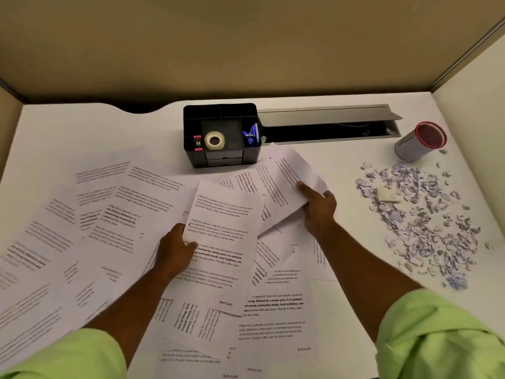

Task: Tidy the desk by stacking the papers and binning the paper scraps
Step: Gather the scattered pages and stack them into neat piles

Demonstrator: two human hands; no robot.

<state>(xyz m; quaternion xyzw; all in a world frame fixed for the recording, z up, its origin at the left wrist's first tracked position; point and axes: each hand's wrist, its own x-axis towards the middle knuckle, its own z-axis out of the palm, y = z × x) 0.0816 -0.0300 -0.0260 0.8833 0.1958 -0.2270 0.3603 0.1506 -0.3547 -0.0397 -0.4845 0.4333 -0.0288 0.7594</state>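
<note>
the tidying looks barely begun. the left hand [176, 248] pinches the left edge of a printed sheet [221, 247], thumb on top, lifting it slightly over the papers beneath. the right hand [318, 207] grips a second sheet [287, 179] by its near corner, fingers curled under and thumb pressing on top, so that sheet tilts up toward the black organiser [221, 135] that stands beyond both hands.

no squared stack shows anywhere yet. loose papers [82, 228] fan out to the left of the left hand, overlapping at odd angles, and more lie under and nearer than both hands, several marked "duplicate". judging by this, only the first one or two sheets are being gathered, and nearly all the stacking is left.

the paper scraps [420, 214] lie untouched in a wide scatter to the right of the right hand, well apart from it, on the white bench [341, 165]. a small grey bin [419, 142] with a red rim lies tipped on its side just beyond the scraps, mouth toward the camera. it would likely need righting before the scraps go in, so the binning step is wholly undone.
</note>
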